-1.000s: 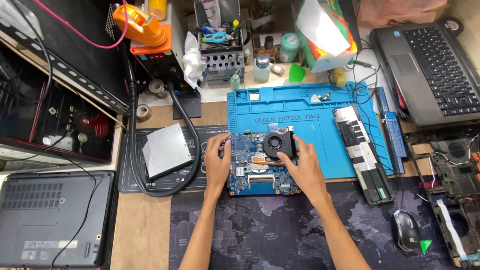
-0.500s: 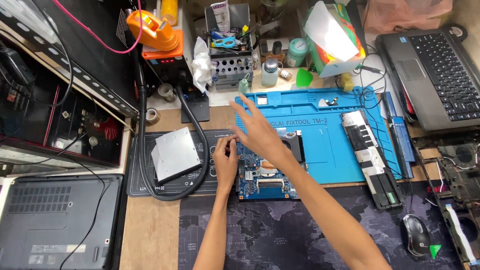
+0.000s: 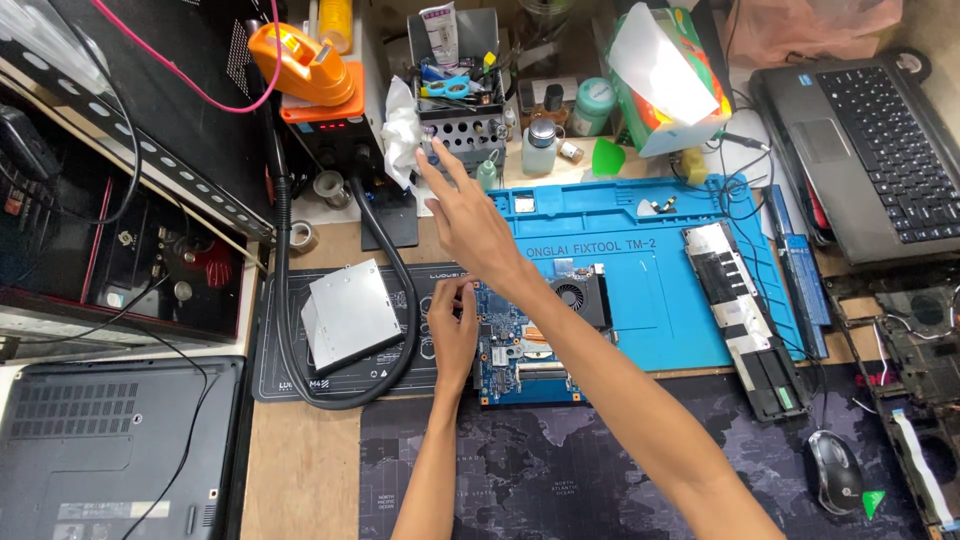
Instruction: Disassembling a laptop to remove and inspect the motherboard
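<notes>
The left hand [image 3: 452, 335] rests flat on the left edge of the blue laptop circuit board [image 3: 520, 350], fingers spread and gripping nothing. The board lies at the lower left corner of the blue silicone work mat [image 3: 660, 290], its black cooling fan [image 3: 580, 295] at the upper right.

The right hand [image 3: 462, 215] reaches across toward the grey perforated tool rack [image 3: 465, 125], fingers extended and holding nothing; the fingertips are at the crumpled white tissue [image 3: 402, 140].

Recommended practice: press the board down at its edge only, and pass the reaching forearm above the fan and the small bottles.

The wooden bench [image 3: 300, 470] is crowded: a silver drive caddy [image 3: 350, 315] ringed by a black hose, an orange tool on its station [image 3: 310, 65], a closed dark laptop [image 3: 110, 450] at the left, an open laptop [image 3: 870, 140] at the right, and a mouse [image 3: 833, 470] on a dark map-printed mat.
</notes>
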